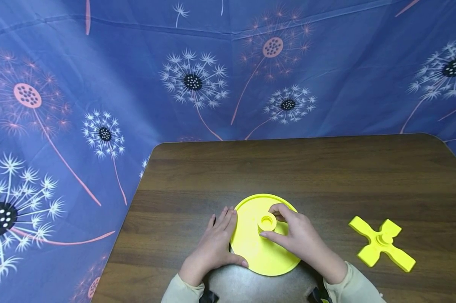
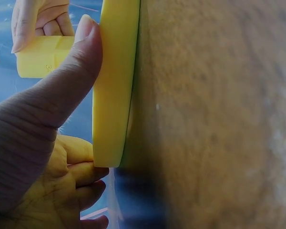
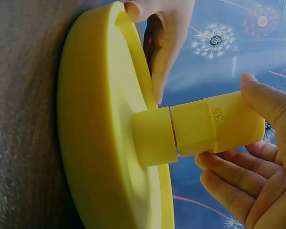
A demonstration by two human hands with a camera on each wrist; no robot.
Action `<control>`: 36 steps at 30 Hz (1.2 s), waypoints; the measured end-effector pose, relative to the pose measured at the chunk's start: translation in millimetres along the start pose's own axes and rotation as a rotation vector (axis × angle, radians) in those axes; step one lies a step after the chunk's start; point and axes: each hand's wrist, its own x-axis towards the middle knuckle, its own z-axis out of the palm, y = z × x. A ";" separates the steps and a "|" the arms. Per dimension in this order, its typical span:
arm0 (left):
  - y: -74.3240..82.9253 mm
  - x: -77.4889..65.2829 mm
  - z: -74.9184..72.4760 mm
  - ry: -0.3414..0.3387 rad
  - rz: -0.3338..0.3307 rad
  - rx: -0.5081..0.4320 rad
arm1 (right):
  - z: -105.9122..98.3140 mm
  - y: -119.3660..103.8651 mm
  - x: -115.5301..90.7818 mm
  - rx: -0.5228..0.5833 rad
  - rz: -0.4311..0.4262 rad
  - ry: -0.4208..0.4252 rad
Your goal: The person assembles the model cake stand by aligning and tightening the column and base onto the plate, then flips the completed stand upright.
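Observation:
A round yellow disc (image 1: 273, 257) with a raised rim lies on the table, and a short stub (image 3: 155, 137) stands up from its middle. My right hand (image 1: 301, 235) pinches a yellow cylinder (image 3: 236, 121) marked 35 between thumb and fingers. The cylinder is in line with the stub, a thin gap showing between the two in the right wrist view. Against the left side of the disc, my left hand (image 1: 216, 244) rests with fingers extended along the rim and the thumb (image 2: 88, 50) at its near edge.
To the right on the brown wooden table (image 1: 288, 164) lies a yellow cross-shaped piece (image 1: 377, 244) with a round knob at its centre. A blue cloth (image 1: 137, 84) with dandelion prints hangs behind and to the left. A grey surface (image 1: 266, 288) shows between the forearms.

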 end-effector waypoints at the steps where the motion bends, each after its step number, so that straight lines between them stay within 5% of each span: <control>1: -0.2 0.1 -0.2 0.002 0.002 0.003 | 0.3 0.2 0.2 -0.010 -0.002 0.002; 9: -0.9 -0.4 -1.4 0.008 0.005 0.006 | -5.0 3.3 1.5 0.039 -0.032 -0.072; 17: -1.0 0.3 -0.5 0.000 0.005 0.007 | -9.2 7.2 4.3 0.134 -0.151 -0.170; 21: -0.9 0.5 0.2 0.007 0.007 0.013 | -10.7 8.4 4.5 0.147 -0.123 -0.194; 36: -1.6 0.0 1.0 0.013 0.004 0.019 | -3.3 5.1 0.8 0.039 -0.051 -0.073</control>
